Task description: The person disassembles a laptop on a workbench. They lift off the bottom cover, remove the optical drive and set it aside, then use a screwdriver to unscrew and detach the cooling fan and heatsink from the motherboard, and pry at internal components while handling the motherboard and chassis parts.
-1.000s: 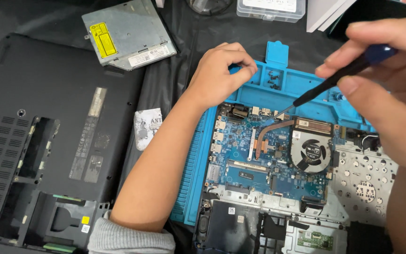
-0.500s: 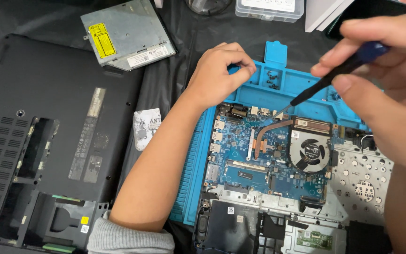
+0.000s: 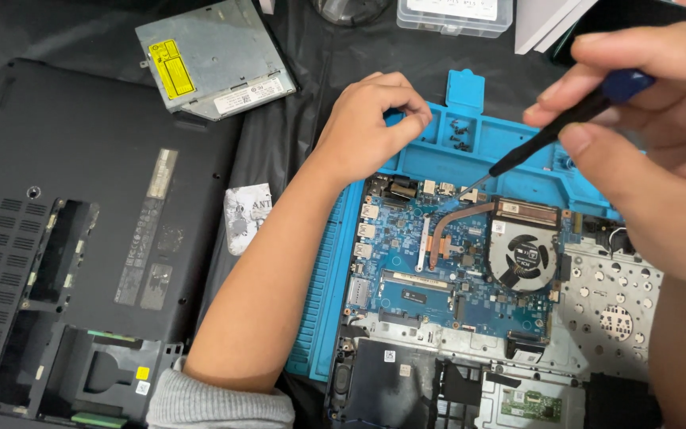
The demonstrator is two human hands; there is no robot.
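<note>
Right hand (image 3: 653, 135) pinches screwdriver (image 3: 553, 135); keep tip vertical on motherboard (image 3: 446, 262) screw. Left hand (image 3: 367, 131) fisted, apparently empty, braces blue mat (image 3: 327, 294).

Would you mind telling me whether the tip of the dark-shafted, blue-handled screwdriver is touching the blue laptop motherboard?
Cannot tell: in the head view the screwdriver tip meets the motherboard edge, but contact isn't plain.
</note>
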